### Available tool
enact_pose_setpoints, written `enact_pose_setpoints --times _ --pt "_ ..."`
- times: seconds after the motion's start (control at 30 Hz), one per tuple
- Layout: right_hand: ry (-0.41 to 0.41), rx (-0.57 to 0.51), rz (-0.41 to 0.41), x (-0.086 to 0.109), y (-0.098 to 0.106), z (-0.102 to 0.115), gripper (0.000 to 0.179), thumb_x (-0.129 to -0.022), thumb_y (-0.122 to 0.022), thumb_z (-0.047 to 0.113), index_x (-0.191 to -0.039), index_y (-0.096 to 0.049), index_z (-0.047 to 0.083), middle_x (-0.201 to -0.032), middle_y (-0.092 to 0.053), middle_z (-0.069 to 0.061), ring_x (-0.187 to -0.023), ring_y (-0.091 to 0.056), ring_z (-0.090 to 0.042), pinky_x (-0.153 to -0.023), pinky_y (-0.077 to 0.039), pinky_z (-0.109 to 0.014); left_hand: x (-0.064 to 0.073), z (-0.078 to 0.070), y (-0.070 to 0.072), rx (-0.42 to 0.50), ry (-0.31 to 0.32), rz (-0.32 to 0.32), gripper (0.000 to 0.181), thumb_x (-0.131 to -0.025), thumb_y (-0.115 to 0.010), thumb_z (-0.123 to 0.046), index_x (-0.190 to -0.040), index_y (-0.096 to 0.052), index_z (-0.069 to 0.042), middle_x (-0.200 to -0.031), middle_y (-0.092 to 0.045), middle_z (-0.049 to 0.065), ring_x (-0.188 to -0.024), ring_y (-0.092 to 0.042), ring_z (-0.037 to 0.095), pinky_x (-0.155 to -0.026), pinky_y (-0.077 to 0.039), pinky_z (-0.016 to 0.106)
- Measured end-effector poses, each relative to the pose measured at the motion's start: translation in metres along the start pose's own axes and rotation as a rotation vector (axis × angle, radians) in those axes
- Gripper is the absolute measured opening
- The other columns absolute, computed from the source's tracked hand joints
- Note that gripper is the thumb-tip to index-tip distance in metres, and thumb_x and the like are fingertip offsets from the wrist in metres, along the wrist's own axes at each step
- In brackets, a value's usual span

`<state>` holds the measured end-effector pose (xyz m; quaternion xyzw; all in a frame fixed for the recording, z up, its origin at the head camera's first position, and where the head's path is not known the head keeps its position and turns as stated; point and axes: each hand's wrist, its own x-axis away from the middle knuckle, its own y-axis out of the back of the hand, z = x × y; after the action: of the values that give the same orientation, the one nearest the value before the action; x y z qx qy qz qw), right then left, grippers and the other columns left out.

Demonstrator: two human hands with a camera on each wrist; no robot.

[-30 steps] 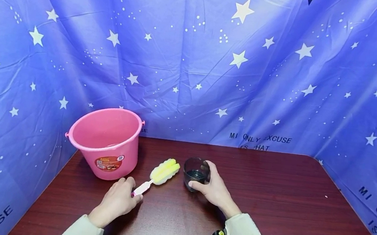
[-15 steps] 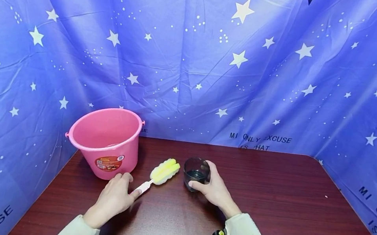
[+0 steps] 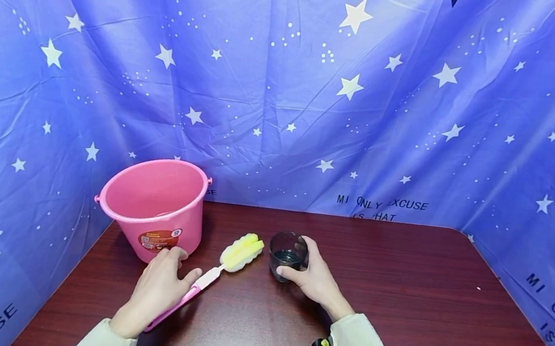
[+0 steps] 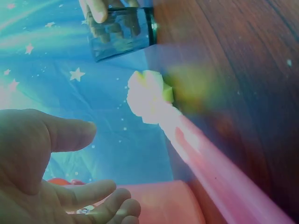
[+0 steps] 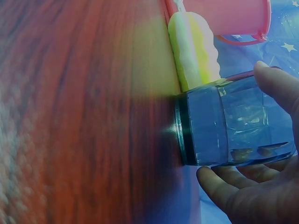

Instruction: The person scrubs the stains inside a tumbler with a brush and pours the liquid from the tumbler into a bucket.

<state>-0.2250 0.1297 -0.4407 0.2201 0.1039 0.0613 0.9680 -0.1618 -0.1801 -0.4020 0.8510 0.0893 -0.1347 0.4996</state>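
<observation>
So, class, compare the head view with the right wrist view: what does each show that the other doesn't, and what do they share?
Only the head view: the left hand, the label on the pink bucket, and black lettering on the starry backdrop.

Only the right wrist view: the curved carrying handle by the bucket's rim.

Both: the right hand holding the glass, the yellow-and-white brush head, bucket, table and backdrop.
</observation>
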Motion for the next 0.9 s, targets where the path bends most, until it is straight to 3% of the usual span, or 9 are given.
enact_pose_setpoints --times 0.37,0.9 --pt "0.001 0.004 0.001 0.0 0.0 0.001 0.084 -0.075 -0.082 0.029 -0.141 -0.033 0.01 -0.13 -0.052 -0.016 -0.11 -0.058 -0.027 -0.091 -0.045 -0.043 0.001 0.002 0.011 0.049 0.016 -0.048 0.042 -0.081 -0.073 -0.029 -0.107 -0.06 0.002 -0.097 -0.06 0.017 -0.092 -0.057 0.033 -0.079 -0.044 0.047" --pt "0.006 -0.004 0.004 0.0 0.0 0.001 0.085 -0.075 -0.081 0.028 -0.141 -0.033 0.008 -0.131 -0.051 -0.017 -0.107 -0.06 -0.026 -0.087 -0.047 -0.041 0.001 0.008 0.019 0.07 0.018 -0.154 0.042 -0.08 -0.074 -0.026 -0.108 -0.059 0.002 -0.095 -0.06 0.016 -0.091 -0.057 0.033 -0.078 -0.044 0.048"
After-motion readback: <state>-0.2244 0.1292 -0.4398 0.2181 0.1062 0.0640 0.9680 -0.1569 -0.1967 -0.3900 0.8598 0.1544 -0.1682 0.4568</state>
